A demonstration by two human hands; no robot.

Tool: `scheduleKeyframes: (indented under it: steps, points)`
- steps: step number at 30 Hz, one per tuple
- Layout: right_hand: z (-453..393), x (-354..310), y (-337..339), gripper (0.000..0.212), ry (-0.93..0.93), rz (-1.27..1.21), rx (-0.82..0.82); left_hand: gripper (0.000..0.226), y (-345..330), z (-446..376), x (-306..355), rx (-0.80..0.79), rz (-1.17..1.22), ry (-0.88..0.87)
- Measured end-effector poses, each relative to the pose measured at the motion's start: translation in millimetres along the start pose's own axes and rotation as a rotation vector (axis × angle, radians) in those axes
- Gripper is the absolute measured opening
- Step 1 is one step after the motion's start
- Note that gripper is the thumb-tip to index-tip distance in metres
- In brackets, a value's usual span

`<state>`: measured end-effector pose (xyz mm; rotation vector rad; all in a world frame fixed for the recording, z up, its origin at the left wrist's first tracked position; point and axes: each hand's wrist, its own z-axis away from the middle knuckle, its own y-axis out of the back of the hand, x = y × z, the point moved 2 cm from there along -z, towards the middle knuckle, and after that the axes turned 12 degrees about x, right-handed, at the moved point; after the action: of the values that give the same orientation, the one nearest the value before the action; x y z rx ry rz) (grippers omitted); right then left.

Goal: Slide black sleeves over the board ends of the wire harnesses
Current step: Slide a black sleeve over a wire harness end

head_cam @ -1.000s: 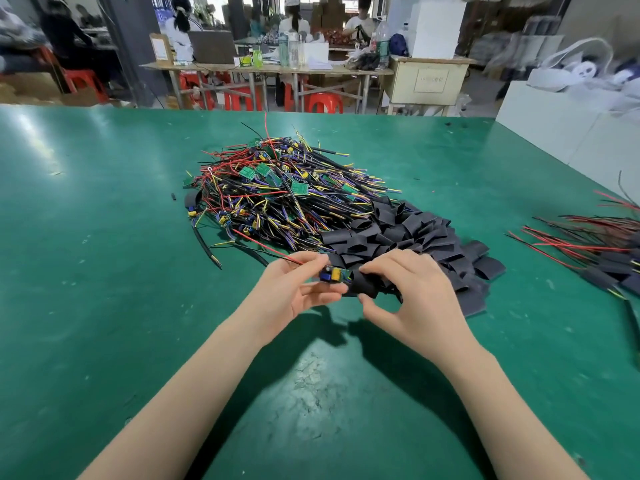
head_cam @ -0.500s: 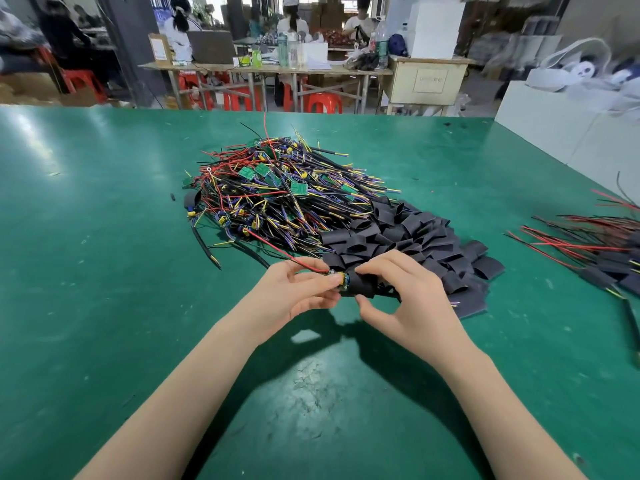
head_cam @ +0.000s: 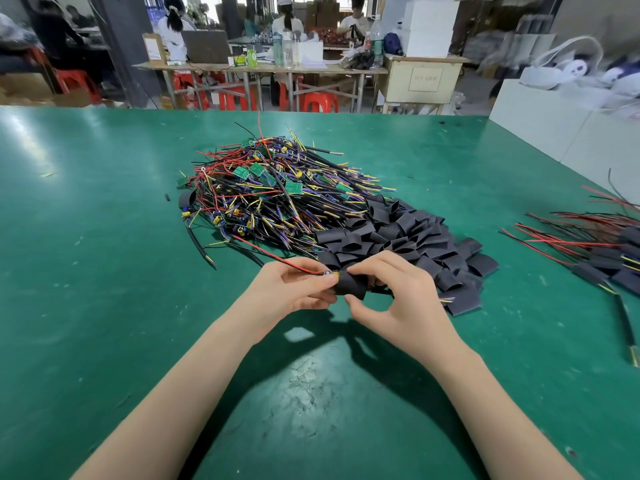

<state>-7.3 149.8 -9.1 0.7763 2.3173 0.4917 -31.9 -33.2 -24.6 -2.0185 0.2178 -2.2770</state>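
two bare hands meet over a green table (head_cam: 104, 306). left hand (head_cam: 294, 289) pinches the board end of a wire harness (head_cam: 277, 259), its red lead trailing up and left; the board itself is almost wholly hidden. right hand (head_cam: 391, 299) pinches a black sleeve (head_cam: 351, 284) by forefinger and thumb, its mouth touching the left fingertips. just beyond the grip lies a sleeve pile (head_cam: 398, 233); further beyond, tangled harnesses (head_cam: 270, 195). far right, sleeved harnesses (head_cam: 606, 251), cut off by the frame.

Green worktable (head_cam: 104, 237), red stools (head_cam: 317, 102) under a far bench (head_cam: 263, 68), white boxes (head_cam: 431, 27), seated workers (head_cam: 173, 27)
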Motion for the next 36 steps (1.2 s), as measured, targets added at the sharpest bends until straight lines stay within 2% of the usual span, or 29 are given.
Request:
scheduleKeyframes:
  steps: [4,6,11,16,25,27,30,36]
  points:
    - [0,2,3,0.028,0.017,0.023,0.022,0.018,5,0,3,-0.085,0.031,0.001]
    - [0,2,3,0.028,0.038,0.04,0.014,0.016,6,-1,2,-0.064,0.023,-0.028]
    - [1,3,0,0.027,0.038,0.025,0.024,0.029,7,-4,1,0.041,-0.033,-0.04]
    - [2,4,-1,0.027,0.041,0.005,0.009,0.004,8,-3,1,0.063,0.031,0.053]
    - [4,5,1,0.036,0.036,0.165,0.073,0.008,8,-2,3,0.109,0.028,-0.006]
    - [4,6,0,0.032,0.021,0.123,0.088,0.012,9,-2,2,0.122,0.021,0.012]
    - [5,6,-1,0.032,0.008,0.053,0.091,0.003,9,-2,3,0.117,0.033,0.043]
    - [4,5,-1,0.031,0.024,0.02,0.134,0.017,12,-3,4,0.086,0.042,0.111]
